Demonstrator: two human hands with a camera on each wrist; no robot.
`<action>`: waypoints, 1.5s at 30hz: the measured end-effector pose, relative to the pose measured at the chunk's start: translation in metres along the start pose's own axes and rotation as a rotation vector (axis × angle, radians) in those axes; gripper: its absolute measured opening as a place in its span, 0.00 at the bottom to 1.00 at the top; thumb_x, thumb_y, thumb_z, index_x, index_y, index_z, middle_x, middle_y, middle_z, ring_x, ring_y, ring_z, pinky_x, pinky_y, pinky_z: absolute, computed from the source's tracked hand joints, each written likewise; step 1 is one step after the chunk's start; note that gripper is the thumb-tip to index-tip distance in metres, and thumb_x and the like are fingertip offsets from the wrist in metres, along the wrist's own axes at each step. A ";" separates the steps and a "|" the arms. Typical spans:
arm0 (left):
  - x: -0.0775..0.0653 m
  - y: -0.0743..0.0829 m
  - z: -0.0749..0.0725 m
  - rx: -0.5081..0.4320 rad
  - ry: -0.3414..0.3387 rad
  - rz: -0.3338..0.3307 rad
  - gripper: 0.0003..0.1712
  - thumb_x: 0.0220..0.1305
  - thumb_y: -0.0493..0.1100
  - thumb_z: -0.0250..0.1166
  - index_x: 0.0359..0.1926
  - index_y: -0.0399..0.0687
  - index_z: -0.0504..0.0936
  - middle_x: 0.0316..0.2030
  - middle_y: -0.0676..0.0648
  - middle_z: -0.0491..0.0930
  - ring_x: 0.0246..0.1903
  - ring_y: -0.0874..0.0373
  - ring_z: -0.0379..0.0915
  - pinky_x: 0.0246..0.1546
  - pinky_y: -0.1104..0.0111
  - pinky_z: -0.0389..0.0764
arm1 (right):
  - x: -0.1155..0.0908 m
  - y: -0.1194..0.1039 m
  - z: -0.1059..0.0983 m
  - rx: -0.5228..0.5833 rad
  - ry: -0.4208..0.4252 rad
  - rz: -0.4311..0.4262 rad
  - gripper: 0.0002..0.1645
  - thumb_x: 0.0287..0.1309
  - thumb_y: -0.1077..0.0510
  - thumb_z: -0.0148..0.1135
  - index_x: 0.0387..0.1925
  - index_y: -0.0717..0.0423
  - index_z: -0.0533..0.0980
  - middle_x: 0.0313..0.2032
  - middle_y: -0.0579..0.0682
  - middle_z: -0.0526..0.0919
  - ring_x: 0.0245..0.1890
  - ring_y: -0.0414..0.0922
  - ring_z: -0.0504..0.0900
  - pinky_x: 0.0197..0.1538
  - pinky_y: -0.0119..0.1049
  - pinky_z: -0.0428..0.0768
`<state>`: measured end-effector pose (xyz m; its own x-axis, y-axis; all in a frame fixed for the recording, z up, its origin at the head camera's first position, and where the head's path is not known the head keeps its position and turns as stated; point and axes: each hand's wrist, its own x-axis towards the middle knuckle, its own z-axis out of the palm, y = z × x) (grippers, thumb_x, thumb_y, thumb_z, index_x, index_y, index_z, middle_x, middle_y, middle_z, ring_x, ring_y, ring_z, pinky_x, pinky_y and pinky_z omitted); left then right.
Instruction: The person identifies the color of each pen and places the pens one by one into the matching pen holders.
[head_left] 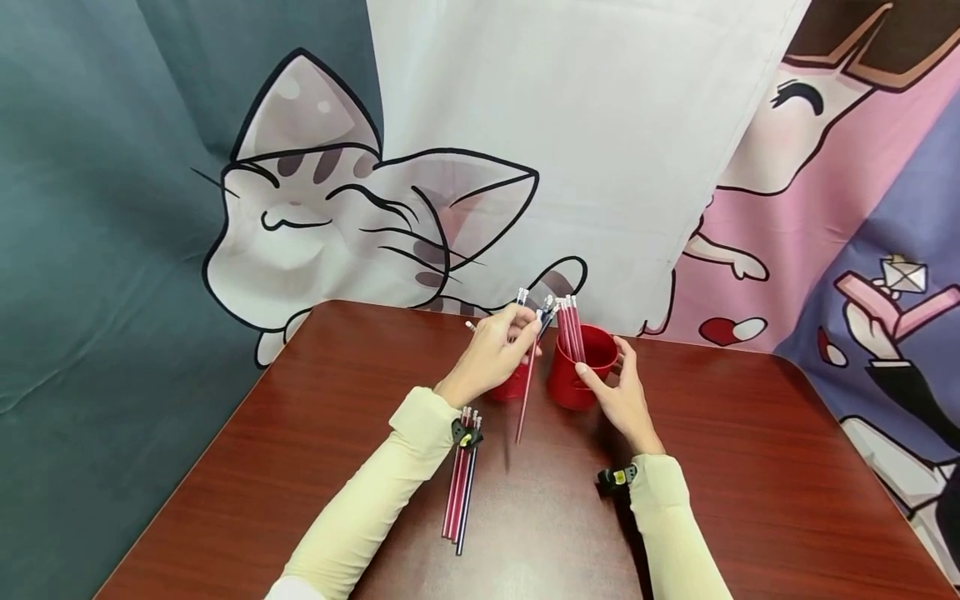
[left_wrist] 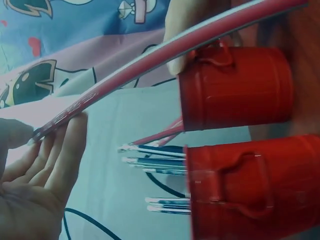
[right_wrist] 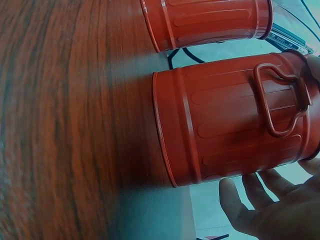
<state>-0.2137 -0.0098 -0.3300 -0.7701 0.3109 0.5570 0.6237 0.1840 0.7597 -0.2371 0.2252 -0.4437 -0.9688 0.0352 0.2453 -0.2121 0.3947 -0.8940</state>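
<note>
My left hand pinches a red pencil near its silver upper end, and the pencil hangs slanting down in front of two red buckets. In the left wrist view the same pencil crosses above the bucket mouths. My right hand holds the right bucket at its rim, thumb in front and fingers round the handle side. Several red pencils stand in that bucket. Partly hidden behind my left hand, the left bucket holds several dark blue pencils.
Several red and dark blue pencils lie together on the brown wooden table, beside my left forearm. A printed cloth with cartoon figures hangs behind the table's far edge.
</note>
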 end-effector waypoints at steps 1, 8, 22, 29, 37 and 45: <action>0.005 -0.002 0.001 0.018 0.016 0.027 0.06 0.65 0.35 0.54 0.40 0.34 0.72 0.30 0.37 0.78 0.24 0.50 0.80 0.23 0.64 0.80 | 0.000 0.000 0.000 0.000 0.000 -0.002 0.48 0.51 0.41 0.63 0.68 0.42 0.48 0.60 0.54 0.63 0.59 0.53 0.62 0.57 0.57 0.66; 0.040 -0.003 0.007 0.173 0.108 0.193 0.10 0.66 0.40 0.53 0.42 0.37 0.73 0.33 0.46 0.77 0.31 0.61 0.77 0.35 0.78 0.77 | 0.001 0.003 -0.001 0.004 0.007 -0.026 0.47 0.52 0.42 0.63 0.67 0.43 0.49 0.59 0.54 0.64 0.57 0.54 0.65 0.56 0.56 0.68; 0.092 0.003 0.022 0.164 0.166 0.256 0.09 0.68 0.38 0.51 0.42 0.35 0.71 0.29 0.45 0.78 0.28 0.61 0.77 0.31 0.79 0.76 | -0.003 -0.018 -0.002 0.070 -0.020 0.000 0.47 0.53 0.48 0.64 0.67 0.49 0.49 0.60 0.61 0.62 0.59 0.59 0.62 0.57 0.59 0.65; 0.096 -0.015 0.033 0.196 0.217 0.254 0.09 0.68 0.38 0.50 0.41 0.34 0.72 0.30 0.43 0.79 0.29 0.60 0.78 0.31 0.80 0.75 | -0.010 -0.031 -0.003 0.070 -0.009 -0.010 0.45 0.54 0.52 0.63 0.67 0.54 0.49 0.60 0.64 0.62 0.59 0.61 0.61 0.57 0.59 0.65; 0.076 -0.039 0.043 0.254 0.147 0.220 0.09 0.67 0.38 0.51 0.43 0.36 0.72 0.33 0.44 0.78 0.32 0.61 0.78 0.33 0.80 0.74 | -0.010 -0.031 0.000 0.077 -0.020 -0.010 0.45 0.54 0.52 0.63 0.67 0.54 0.49 0.60 0.64 0.62 0.59 0.61 0.62 0.57 0.59 0.65; 0.061 -0.049 0.053 0.347 0.097 0.258 0.10 0.67 0.39 0.52 0.44 0.37 0.73 0.34 0.45 0.76 0.34 0.61 0.75 0.36 0.80 0.74 | -0.005 -0.020 -0.003 0.075 -0.015 -0.013 0.46 0.53 0.50 0.63 0.67 0.53 0.49 0.60 0.61 0.62 0.59 0.59 0.62 0.57 0.58 0.65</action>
<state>-0.2845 0.0491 -0.3512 -0.5819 0.3017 0.7552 0.7924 0.4191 0.4432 -0.2274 0.2202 -0.4264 -0.9677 0.0164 0.2515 -0.2327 0.3252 -0.9166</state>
